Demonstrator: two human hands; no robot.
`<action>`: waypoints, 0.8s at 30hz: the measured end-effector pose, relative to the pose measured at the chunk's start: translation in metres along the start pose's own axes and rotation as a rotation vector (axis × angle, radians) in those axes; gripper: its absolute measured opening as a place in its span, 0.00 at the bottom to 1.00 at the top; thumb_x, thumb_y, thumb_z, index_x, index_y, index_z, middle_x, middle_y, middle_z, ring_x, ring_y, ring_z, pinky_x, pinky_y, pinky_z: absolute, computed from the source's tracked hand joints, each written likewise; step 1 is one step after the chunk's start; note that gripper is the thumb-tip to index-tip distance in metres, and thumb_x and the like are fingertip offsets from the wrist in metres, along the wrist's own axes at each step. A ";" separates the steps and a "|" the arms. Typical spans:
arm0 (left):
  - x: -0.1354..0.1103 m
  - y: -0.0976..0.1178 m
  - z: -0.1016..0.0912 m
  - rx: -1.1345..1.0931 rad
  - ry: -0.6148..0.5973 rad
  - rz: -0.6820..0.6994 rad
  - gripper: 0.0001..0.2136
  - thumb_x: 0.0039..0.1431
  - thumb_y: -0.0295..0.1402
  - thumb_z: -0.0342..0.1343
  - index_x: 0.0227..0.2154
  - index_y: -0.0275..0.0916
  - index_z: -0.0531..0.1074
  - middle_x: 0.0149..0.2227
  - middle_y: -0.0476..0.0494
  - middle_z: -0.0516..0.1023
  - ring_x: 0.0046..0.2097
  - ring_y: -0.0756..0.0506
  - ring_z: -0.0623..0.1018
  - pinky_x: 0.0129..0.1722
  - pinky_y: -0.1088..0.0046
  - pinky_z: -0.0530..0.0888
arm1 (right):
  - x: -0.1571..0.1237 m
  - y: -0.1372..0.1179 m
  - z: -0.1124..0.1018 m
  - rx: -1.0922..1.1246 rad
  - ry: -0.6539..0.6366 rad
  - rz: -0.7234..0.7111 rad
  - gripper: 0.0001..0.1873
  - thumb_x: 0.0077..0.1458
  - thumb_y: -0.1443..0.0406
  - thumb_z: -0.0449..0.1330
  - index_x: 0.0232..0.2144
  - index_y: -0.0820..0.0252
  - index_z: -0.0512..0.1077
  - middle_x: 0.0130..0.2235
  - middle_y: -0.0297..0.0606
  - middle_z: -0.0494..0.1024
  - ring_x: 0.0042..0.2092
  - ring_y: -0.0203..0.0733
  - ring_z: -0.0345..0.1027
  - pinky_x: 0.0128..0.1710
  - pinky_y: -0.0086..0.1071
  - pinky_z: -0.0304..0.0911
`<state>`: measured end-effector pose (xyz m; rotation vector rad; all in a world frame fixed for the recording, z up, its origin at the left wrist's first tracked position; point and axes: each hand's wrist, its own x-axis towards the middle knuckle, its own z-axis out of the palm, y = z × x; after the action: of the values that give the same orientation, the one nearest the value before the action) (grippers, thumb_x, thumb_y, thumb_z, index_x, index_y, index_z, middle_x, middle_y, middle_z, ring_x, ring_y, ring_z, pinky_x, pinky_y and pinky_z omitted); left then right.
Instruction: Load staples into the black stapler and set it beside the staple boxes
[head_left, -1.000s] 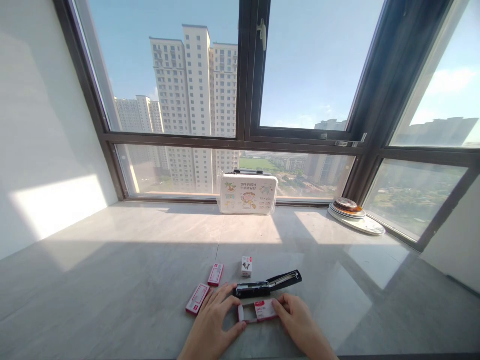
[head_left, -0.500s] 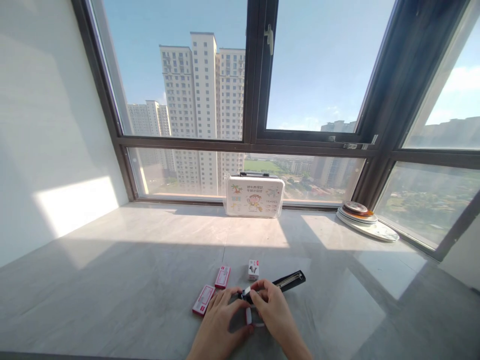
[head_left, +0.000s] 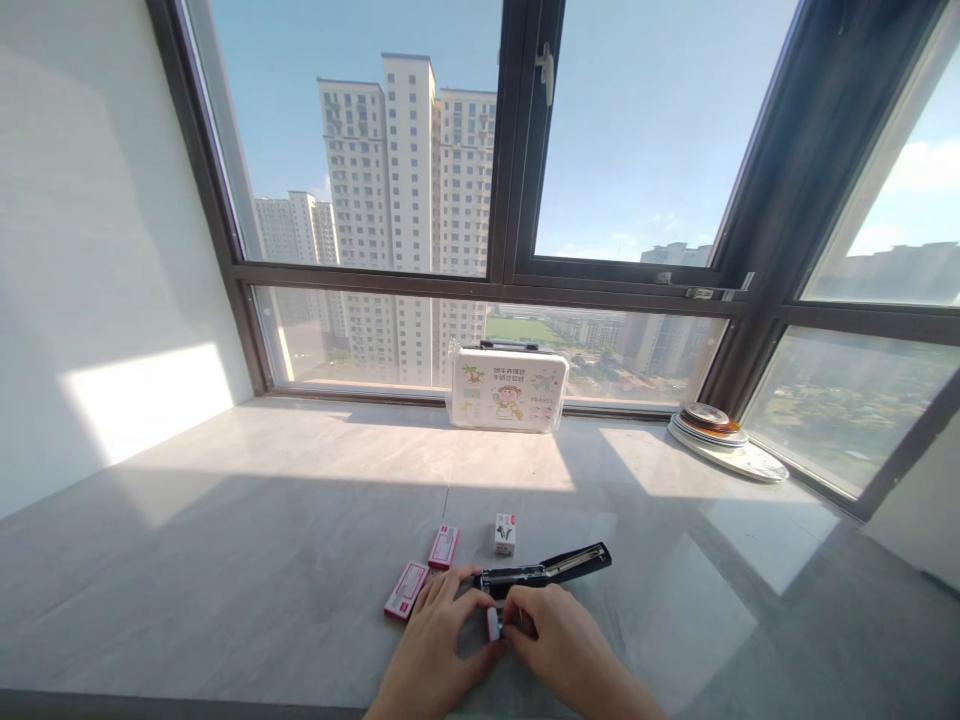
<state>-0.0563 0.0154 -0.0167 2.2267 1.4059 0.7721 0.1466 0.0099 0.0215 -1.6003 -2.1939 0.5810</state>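
While left hand clamps small box, unclear if right hand grips; contents hidden.

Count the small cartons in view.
4: a white carton behind the stapler, a partly hidden carton between the right hand and left hand, a pink carton beside the latter, another pink carton beyond. The hands may hide more.

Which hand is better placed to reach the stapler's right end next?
Probably the right hand: nearer that end of the stapler, though its fingers are at the half-hidden box. The left hand is by the other end.
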 end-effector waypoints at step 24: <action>0.009 0.028 0.024 0.115 0.137 -0.021 0.13 0.69 0.39 0.46 0.50 0.47 0.73 0.45 0.45 0.81 0.46 0.41 0.78 0.45 0.67 0.67 | -0.017 0.127 -0.036 0.538 0.079 0.316 0.37 0.54 0.37 0.55 0.54 0.56 0.65 0.27 0.30 0.74 0.19 0.34 0.59 0.18 0.28 0.48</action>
<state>-0.0181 0.0109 -0.0164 2.2785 1.5728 0.8720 0.2724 0.0325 -0.0153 -1.6282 -1.5487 1.0703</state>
